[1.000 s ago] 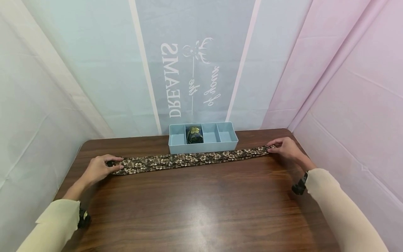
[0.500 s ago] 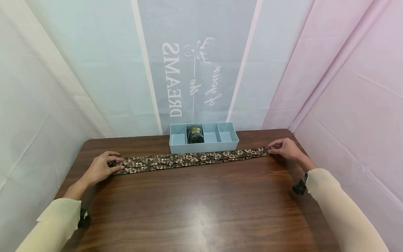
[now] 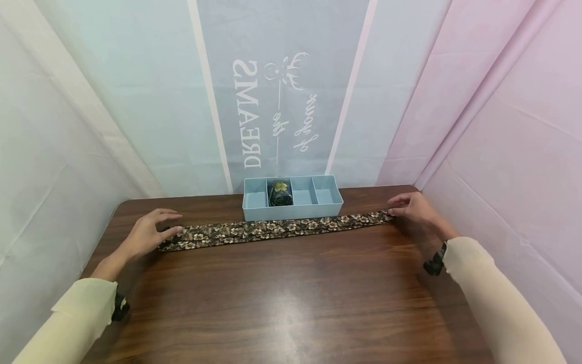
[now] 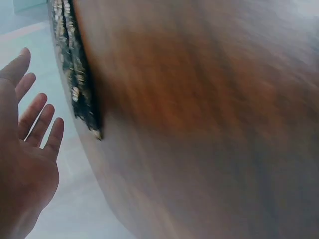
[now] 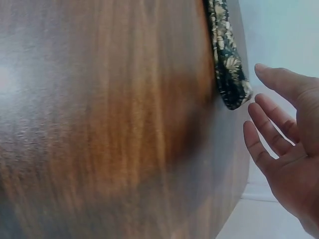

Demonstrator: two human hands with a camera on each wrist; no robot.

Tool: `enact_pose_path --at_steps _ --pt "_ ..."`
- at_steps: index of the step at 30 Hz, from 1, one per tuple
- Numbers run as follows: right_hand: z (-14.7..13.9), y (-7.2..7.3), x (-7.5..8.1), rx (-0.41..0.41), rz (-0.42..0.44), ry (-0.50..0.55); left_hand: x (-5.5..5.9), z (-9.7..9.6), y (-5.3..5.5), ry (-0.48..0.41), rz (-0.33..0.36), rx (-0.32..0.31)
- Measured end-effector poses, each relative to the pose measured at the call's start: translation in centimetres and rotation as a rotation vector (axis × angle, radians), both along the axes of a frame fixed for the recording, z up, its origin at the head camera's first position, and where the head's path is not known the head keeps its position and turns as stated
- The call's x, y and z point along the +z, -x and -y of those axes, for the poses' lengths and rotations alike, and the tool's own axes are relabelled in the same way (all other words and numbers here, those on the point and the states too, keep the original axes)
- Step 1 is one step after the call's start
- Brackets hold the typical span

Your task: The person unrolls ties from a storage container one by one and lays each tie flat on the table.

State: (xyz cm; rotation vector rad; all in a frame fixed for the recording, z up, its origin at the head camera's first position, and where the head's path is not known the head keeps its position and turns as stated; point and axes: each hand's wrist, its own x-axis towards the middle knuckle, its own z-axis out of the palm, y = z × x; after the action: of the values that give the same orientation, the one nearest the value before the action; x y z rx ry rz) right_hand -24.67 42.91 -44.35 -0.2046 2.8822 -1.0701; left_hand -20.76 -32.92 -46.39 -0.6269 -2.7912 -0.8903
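Observation:
A dark necktie with cream flowers (image 3: 282, 230) lies folded lengthwise in a long strip across the table, slightly tilted. My left hand (image 3: 146, 235) hovers over its left end, thumb and fingers spread apart; in the left wrist view that hand (image 4: 32, 172) stands clear of the necktie's end (image 4: 77, 74). At the other end is my right hand (image 3: 416, 208), also holding nothing. Its fingers are loosely spread beside the narrow tip of the necktie (image 5: 228, 59) in the right wrist view, with a small gap between.
Just behind the necktie stands a light blue box with dividers (image 3: 293, 212). One compartment holds a dark rolled cloth with a yellow-green flower (image 3: 280, 194). A brown wooden table (image 3: 291, 288) extends in front. Printed fabric hangings (image 3: 291, 30) close off the back and sides.
Both hands have let go of the necktie's ends and lifted slightly, fingers spreading. The necktie lies where it was; the box has not moved.

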Motion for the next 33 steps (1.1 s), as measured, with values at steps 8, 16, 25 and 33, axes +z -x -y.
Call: enact_pose_path --at_steps 8,16,25,33 --pt "1.0 0.7 1.6 0.055 -0.027 -0.002 1.5 -1.7 1.4 0.015 0.07 -0.019" --pt "2.3 1.9 3.5 0.131 -0.077 -0.048 2.5 -4.5 2.5 -0.02 0.104 -0.047" --pt "4.2 3.0 5.4 0.18 -0.082 -0.097 3.7 -8.1 3.6 -0.002 0.122 -0.081" --pt "6.2 3.7 6.4 0.206 -0.091 -0.107 4.4 -11.3 4.7 0.055 0.119 -0.11"
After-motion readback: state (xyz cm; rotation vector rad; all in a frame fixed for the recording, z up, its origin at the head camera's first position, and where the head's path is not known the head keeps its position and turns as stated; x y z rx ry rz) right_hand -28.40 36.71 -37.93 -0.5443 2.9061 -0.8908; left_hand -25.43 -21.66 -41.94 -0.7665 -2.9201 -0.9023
